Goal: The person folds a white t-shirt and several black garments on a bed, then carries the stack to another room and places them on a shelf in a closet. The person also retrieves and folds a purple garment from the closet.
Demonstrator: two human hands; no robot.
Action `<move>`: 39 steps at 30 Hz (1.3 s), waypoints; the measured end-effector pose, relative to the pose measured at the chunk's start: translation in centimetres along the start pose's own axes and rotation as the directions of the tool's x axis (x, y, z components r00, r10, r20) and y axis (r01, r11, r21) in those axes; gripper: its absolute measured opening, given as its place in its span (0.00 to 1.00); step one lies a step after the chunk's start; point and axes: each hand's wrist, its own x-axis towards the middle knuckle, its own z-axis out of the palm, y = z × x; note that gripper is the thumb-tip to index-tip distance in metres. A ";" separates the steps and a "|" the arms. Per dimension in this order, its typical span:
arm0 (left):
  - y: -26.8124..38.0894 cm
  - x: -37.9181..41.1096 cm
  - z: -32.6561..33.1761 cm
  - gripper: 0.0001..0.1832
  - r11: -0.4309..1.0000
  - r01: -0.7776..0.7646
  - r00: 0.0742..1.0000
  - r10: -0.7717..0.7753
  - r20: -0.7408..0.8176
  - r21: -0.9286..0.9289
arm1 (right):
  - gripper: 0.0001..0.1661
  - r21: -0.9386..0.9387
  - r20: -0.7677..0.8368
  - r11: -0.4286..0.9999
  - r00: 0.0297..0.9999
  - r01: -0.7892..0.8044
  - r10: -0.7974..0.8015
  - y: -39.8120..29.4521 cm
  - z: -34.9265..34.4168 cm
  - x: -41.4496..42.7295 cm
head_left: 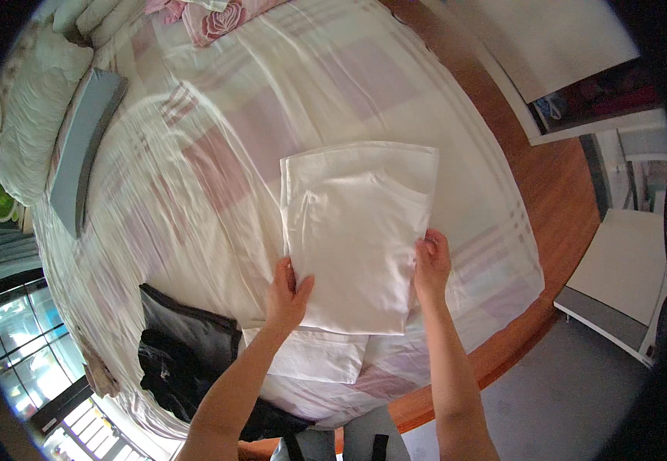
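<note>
A folded white garment (356, 242), probably trousers, lies on the bedspread in front of me. My left hand (289, 295) pinches its left edge, thumb on top and fingers tucked beneath. On the opposite edge my right hand (432, 262) grips the cloth between thumb and curled fingers. A second layer of white cloth (322, 360) shows below the near edge; whether it belongs to the same garment I cannot tell. Left of my left forearm, black clothing (186, 346) lies in a heap, partly hidden by that arm.
The bed's checked bedspread (333, 86) spreads under everything. A grey-blue wedge-like cushion (88, 144) and a white pillow (45, 115) lie at the left, pink bedding (218, 20) at the top. Wooden flooring (564, 201) borders the right side, near a white cabinet (616, 265).
</note>
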 end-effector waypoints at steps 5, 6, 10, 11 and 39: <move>-3.0 -1.0 -7.0 0.29 0.383 -0.586 0.709 0.668 0.223 0.714 | 0.33 -0.753 0.475 0.142 0.679 0.643 -0.560 2.1 -6.0 -4.1; -2.6 -0.2 -7.6 0.29 0.165 -0.636 0.603 0.716 0.352 0.754 | 0.36 -0.678 0.598 -0.024 0.533 0.735 -0.599 2.0 -6.4 -4.4; 2.3 2.9 -6.5 0.28 -0.110 -0.844 0.463 0.346 0.816 0.526 | 0.39 -0.438 0.855 -0.320 0.279 0.840 -0.438 0.9 -5.6 -3.1; 1.9 3.8 -6.0 0.30 -0.144 -0.874 0.384 0.379 0.842 0.464 | 0.38 -0.376 0.900 -0.371 0.241 0.849 -0.363 0.0 -4.9 -2.0; 4.2 7.4 2.8 0.16 0.784 -0.384 0.746 0.575 -0.337 0.488 | 0.11 -0.696 -0.061 0.548 0.723 0.464 -0.689 -3.1 0.9 4.0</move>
